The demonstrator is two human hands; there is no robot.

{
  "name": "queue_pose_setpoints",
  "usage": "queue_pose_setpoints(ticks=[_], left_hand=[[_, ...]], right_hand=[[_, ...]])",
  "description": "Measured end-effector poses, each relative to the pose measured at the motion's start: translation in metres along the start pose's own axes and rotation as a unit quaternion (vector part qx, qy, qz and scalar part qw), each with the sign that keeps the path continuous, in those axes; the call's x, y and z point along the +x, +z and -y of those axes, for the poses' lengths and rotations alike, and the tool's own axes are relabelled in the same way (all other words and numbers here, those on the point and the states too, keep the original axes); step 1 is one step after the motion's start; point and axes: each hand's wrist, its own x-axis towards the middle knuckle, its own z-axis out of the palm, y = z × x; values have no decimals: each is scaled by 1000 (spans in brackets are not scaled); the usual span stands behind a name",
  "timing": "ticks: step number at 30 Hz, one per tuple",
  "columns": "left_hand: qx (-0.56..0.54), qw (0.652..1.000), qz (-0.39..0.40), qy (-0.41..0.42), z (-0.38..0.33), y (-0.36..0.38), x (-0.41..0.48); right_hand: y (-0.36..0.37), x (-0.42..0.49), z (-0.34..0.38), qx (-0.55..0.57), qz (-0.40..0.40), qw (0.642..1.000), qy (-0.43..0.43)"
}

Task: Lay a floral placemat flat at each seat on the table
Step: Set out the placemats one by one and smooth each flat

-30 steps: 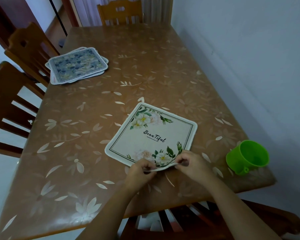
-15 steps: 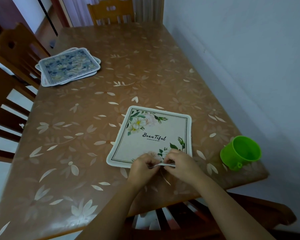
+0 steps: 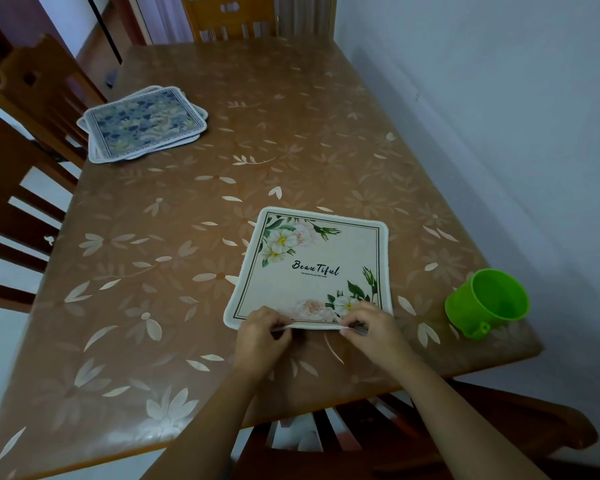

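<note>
A cream floral placemat (image 3: 312, 268) printed with white flowers and the word "Beautiful" lies on the brown table (image 3: 187, 237) near its front edge. My left hand (image 3: 262, 336) pinches the mat's near edge left of centre. My right hand (image 3: 374, 330) pinches the same edge further right. That near edge is lifted slightly off the table between my fingers; the rest of the mat lies flat. A stack of blue floral placemats (image 3: 142, 124) rests at the table's far left.
A green plastic cup (image 3: 489, 303) stands at the front right corner. Wooden chairs stand on the left (image 3: 18, 188), at the far end (image 3: 229, 19) and right below me (image 3: 430, 441). A pale wall runs along the table's right side.
The placemat has turned from a skewed angle to nearly square with the table's front edge. Both hands keep hold of its near edge.
</note>
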Motion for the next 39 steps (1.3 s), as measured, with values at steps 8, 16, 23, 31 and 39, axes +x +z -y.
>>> queue_pose_setpoints(ticks=[8, 16, 23, 31, 39], left_hand=[[5, 1000, 4, -13, 7, -2, -2], [11, 998, -10, -57, 25, -8, -21], [62, 997, 32, -15, 32, -6, -28], [72, 995, 68, 28, 18, 8, -24], [77, 991, 109, 30, 13, 15, -25]], right_hand=[[10, -1, -10, -34, 35, 999, 3], [24, 21, -6, -64, 52, 995, -50], [30, 24, -13, -135, 85, 983, -93], [8, 15, -25, -147, 96, 982, -75], [-3, 5, -36, -182, 112, 975, -65]])
